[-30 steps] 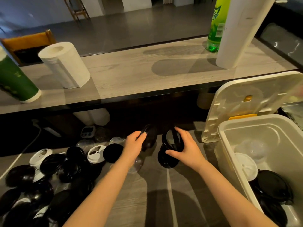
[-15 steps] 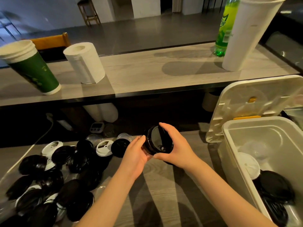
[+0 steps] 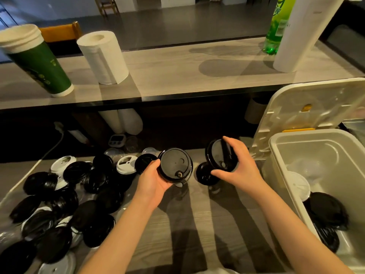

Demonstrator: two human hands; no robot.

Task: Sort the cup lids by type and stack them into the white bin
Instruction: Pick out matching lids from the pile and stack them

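Left hand (image 3: 152,180): fingers curled round the rim of a round black lid (image 3: 175,165), its flat face up, a small plug near the edge; held left of the white bin (image 3: 276,147).
Right hand (image 3: 240,169): grips a second black lid (image 3: 219,155), tilted on edge, nearer the bin.
Lid pile (image 3: 65,204): black and white, far left of the bin.
Desk (image 3: 197,224): grey wood grain, shadow-striped.
Room: dim; a raised shelf (image 3: 177,72) runs behind the bin.
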